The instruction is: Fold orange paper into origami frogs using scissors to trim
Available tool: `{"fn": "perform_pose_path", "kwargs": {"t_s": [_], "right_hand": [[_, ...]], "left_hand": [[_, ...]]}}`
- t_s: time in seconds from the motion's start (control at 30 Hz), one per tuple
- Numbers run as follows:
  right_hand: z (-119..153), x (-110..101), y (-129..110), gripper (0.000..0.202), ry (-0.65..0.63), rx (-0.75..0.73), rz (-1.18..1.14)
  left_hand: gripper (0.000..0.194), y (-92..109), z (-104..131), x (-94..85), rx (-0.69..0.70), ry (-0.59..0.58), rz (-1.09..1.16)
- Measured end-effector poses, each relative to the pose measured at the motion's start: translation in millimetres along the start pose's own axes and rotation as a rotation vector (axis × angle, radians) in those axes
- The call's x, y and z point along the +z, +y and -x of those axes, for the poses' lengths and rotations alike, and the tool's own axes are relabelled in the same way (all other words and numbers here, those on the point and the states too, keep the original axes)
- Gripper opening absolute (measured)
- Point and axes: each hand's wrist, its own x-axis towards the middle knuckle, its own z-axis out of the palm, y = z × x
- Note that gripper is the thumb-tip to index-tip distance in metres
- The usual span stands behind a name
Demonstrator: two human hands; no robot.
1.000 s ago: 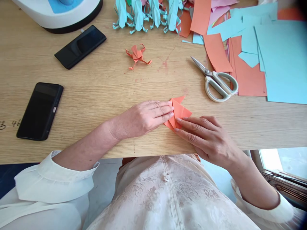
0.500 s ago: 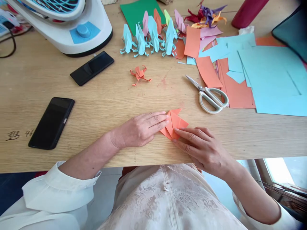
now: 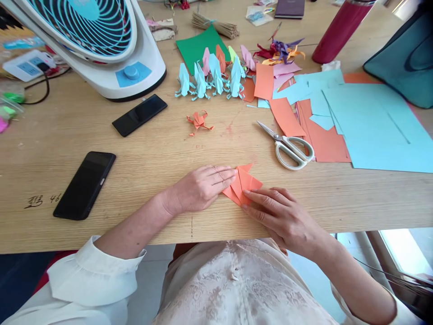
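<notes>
A folded piece of orange origami paper [image 3: 242,183] with pointed flaps lies on the table before me. My left hand [image 3: 203,187] rests on its left part, fingers stretched out flat and close together. From the lower right, my right hand [image 3: 282,214] touches the paper with outstretched index and middle fingertips; its thumb is hidden. Beyond the hands sits a small orange origami frog [image 3: 199,122]. White-handled scissors [image 3: 287,144] lie to the right, blades pointing up and left.
Two black phones [image 3: 84,185] lie at left, near a white fan [image 3: 142,58]. Several light-blue origami figures [image 3: 217,76] stand at the back. Blue paper sheets [image 3: 382,131] and orange sheets [image 3: 324,135] spread across the right. A red bottle [image 3: 340,34] and a teal bag [image 3: 402,63] stand behind.
My view has tipped upward, showing more of the table's far side. Both hands keep their places on the orange paper, with no visible new fold.
</notes>
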Motion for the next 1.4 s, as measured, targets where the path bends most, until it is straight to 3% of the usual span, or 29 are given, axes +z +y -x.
{"fn": "perform_pose_path", "kwargs": {"t_s": [0.6, 1.0, 1.4], "right_hand": [[1.8, 2.3, 1.7, 0.038, -0.015, -0.013, 0.006], [2.0, 2.4, 1.1, 0.047, -0.01, -0.008, 0.007], [-15.6, -6.5, -0.5, 0.03, -0.031, 0.049, -0.009]], "left_hand": [[0.04, 1.7, -7.2, -6.1, 0.01, -0.105, -0.054], [0.038, 23.7, -14.9, -5.1, -0.131, -0.187, -0.185], [0.037, 27.9, -16.3, -5.6, -0.202, -0.24, -0.188]]}}
